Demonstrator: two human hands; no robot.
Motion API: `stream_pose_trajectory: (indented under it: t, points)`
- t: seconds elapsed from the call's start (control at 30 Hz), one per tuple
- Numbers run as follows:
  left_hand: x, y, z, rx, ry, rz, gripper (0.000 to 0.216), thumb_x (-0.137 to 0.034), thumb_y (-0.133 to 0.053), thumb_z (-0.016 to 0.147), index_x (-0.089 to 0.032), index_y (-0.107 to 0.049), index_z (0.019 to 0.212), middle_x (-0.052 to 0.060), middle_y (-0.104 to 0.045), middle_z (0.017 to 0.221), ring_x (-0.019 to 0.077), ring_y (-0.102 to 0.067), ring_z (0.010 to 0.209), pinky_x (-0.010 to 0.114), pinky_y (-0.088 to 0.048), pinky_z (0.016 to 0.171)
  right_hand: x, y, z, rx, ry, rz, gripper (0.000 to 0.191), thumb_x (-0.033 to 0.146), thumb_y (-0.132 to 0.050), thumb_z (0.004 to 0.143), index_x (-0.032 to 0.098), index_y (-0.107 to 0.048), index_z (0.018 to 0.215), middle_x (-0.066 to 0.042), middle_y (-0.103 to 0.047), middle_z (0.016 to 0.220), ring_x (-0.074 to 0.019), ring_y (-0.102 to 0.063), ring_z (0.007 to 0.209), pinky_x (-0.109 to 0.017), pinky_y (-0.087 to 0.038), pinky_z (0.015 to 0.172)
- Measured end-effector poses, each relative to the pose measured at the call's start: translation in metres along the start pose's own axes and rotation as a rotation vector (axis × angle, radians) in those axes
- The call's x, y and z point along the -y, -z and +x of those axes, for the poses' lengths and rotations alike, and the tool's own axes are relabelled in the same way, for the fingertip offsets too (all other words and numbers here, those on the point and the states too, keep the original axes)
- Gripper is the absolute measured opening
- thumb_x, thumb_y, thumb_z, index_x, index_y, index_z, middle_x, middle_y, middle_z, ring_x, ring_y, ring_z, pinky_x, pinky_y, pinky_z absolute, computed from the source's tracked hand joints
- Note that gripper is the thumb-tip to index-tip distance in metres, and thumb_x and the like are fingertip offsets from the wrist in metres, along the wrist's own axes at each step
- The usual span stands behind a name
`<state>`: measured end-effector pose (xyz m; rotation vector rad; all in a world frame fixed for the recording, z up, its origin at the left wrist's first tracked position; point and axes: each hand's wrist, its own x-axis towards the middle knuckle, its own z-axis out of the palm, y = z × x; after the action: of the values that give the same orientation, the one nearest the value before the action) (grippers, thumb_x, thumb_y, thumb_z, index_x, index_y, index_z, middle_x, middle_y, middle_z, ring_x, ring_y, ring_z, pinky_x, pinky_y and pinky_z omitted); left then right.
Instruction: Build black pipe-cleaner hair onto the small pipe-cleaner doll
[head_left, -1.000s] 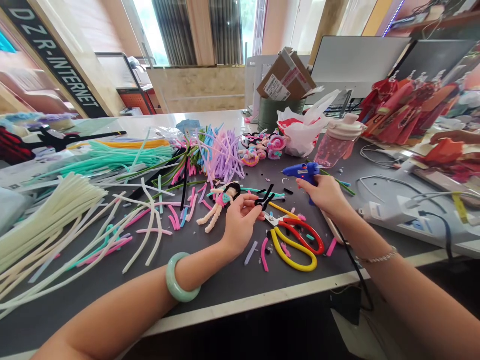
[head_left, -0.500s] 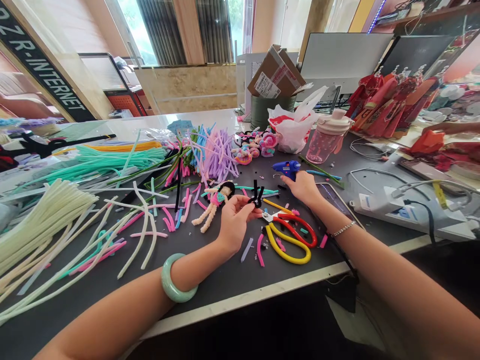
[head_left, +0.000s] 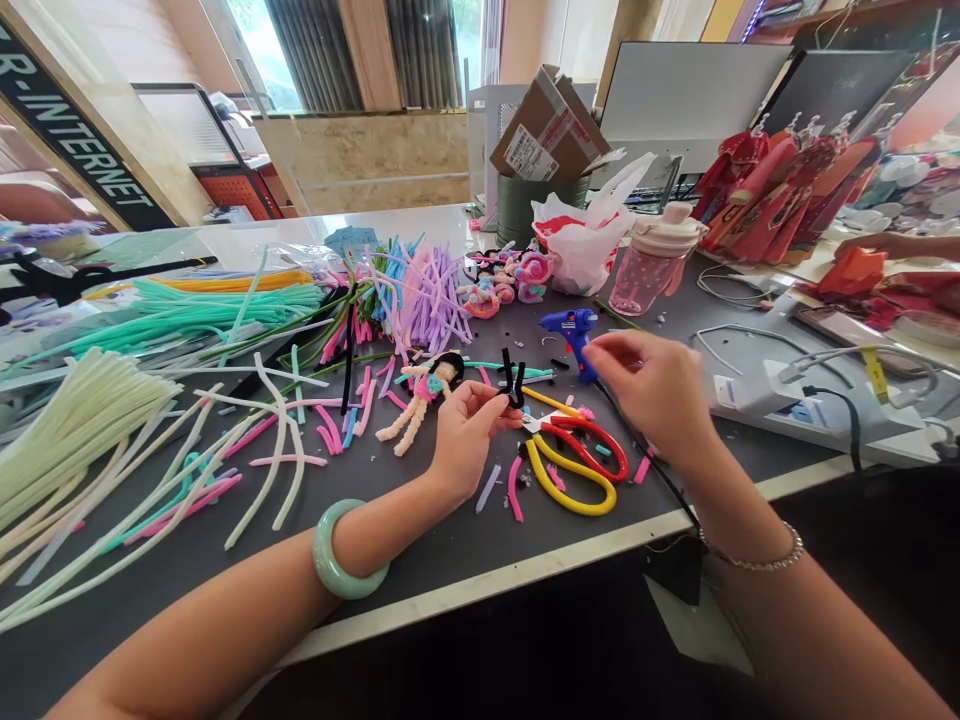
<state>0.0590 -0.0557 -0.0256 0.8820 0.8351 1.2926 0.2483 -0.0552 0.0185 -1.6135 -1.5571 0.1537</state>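
My left hand is closed in a pinch on a small black pipe-cleaner piece, whose two short ends stick up. Just left of it lies a little doll with black hair, cream limbs and a pink-and-green top. My right hand is raised beside the blue glue gun, fingers loosely bent and slightly blurred. Nothing shows in those fingers. The glue gun rests on the table, its handle close to my fingertips. Scissors with one red and one yellow handle lie between my hands.
Cut pipe-cleaner bits surround the scissors. Pipe-cleaner bundles in cream, green and purple lie to the left and behind. A pink bottle, a white plastic bag and a power strip stand farther off.
My right hand has let go of the glue gun and drawn back toward me, to the right. The left hand keeps its pinch on the black piece.
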Motion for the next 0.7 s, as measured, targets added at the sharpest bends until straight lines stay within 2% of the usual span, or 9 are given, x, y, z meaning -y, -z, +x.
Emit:
stream_pose_trajectory:
  t: [0.1,0.2,0.4,0.7]
  points:
    - [0.0,-0.001,-0.003,0.03,-0.024,0.03,0.02,-0.021,-0.071,0.07,-0.016,-0.052,0.071,-0.005,-0.06,0.059,0.0096,-0.065,0.058,0.022,-0.056,0.059,0.011,-0.011,-0.015,0.339,-0.108,0.39,0.026,0.042,-0.065,0.073,0.017,-0.072,0.077,-0.004,-0.07,0.066,-0.0164,-0.061,0.058,-0.031,-0.049,0.058]
    - [0.0,-0.001,-0.004,0.054,-0.043,0.057,0.023,-0.024,-0.072,0.07,-0.016,-0.051,0.07,-0.005,-0.06,0.059,0.0104,-0.066,0.058,0.022,-0.056,0.059,0.017,-0.023,-0.022,0.459,-0.259,0.638,0.026,0.039,-0.073,0.064,0.016,-0.072,0.075,-0.003,-0.069,0.066,-0.0138,-0.061,0.055,-0.029,-0.051,0.055]
    - [0.001,0.0,-0.004,0.069,-0.06,0.056,0.021,-0.023,-0.072,0.07,-0.016,-0.052,0.069,-0.005,-0.061,0.06,0.01,-0.067,0.058,0.02,-0.056,0.058,0.024,-0.029,-0.028,0.469,-0.357,0.772,0.027,0.038,-0.079,0.055,0.015,-0.068,0.065,0.0,-0.065,0.059,-0.0112,-0.058,0.052,-0.026,-0.05,0.052]
    - [0.001,-0.001,-0.007,0.073,-0.07,0.095,0.021,-0.027,-0.073,0.07,-0.016,-0.055,0.069,-0.004,-0.063,0.059,0.0114,-0.066,0.058,0.024,-0.057,0.06,0.029,-0.035,-0.036,0.4,-0.348,0.76,0.018,0.034,-0.067,0.065,0.017,-0.062,0.062,0.003,-0.058,0.053,-0.0101,-0.053,0.05,-0.024,-0.043,0.051]
